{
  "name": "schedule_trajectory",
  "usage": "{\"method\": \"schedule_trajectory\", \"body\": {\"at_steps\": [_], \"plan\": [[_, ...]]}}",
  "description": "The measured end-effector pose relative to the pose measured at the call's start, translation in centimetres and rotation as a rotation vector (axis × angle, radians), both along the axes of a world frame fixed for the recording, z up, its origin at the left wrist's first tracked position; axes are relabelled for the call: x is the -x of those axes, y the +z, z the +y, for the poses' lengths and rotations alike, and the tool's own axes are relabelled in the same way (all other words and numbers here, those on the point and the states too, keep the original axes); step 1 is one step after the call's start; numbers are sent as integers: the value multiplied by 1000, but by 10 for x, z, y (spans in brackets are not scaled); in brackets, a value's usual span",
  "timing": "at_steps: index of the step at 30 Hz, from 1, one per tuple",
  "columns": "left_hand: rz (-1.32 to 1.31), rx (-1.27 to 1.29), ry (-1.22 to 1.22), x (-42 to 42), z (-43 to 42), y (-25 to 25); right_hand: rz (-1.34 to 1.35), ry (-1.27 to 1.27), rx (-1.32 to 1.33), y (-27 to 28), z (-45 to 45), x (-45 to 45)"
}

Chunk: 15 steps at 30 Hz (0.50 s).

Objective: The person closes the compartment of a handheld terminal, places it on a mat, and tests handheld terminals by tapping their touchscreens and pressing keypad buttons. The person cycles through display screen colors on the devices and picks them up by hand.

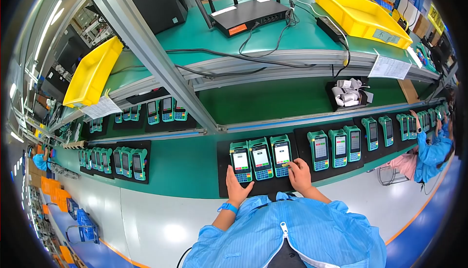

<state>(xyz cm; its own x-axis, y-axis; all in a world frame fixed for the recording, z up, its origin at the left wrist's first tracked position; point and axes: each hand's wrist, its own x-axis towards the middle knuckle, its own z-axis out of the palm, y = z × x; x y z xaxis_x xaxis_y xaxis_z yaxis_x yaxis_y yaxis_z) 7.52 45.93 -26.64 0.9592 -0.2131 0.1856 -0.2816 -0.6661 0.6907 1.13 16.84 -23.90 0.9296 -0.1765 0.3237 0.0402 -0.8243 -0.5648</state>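
Three green payment terminals lie side by side on a black mat [263, 187] in front of me: a left one [241, 160], a middle one [261, 157] and a right one [282, 154]. Their screens are lit white, with red and green buttons showing on them. My left hand [237, 188], a blue band at its wrist, rests beside the left terminal's lower edge with thumb and fingers apart. Fingers of my right hand [298, 174] reach onto the right terminal, near the bottom of its screen. I see nothing gripped in either hand.
More terminals [340, 148] line the bench to the right, others [129, 163] to the left. Above stands a shelf with a black router [248, 15], yellow trays [361, 14] and cables. A metal post [161, 58] slants down at left. A person in blue [431, 153] works far right.
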Motion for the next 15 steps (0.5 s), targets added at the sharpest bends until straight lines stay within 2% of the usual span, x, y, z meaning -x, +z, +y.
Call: {"method": "schedule_trajectory", "body": {"at_steps": [3, 6, 9, 15], "plan": [[-47, 21, -38, 1, 2, 0, 56, -1, -1, 9, 6, 0], [-55, 54, -74, 0, 6, -2, 14, -54, 150, 5, 10, -3], [-53, 77, -96, -2, 9, -2, 33, -108, 144, -1, 18, -4], [-72, 27, -132, -1, 10, 1, -52, 92, 310, 13, 44, -23]]}}
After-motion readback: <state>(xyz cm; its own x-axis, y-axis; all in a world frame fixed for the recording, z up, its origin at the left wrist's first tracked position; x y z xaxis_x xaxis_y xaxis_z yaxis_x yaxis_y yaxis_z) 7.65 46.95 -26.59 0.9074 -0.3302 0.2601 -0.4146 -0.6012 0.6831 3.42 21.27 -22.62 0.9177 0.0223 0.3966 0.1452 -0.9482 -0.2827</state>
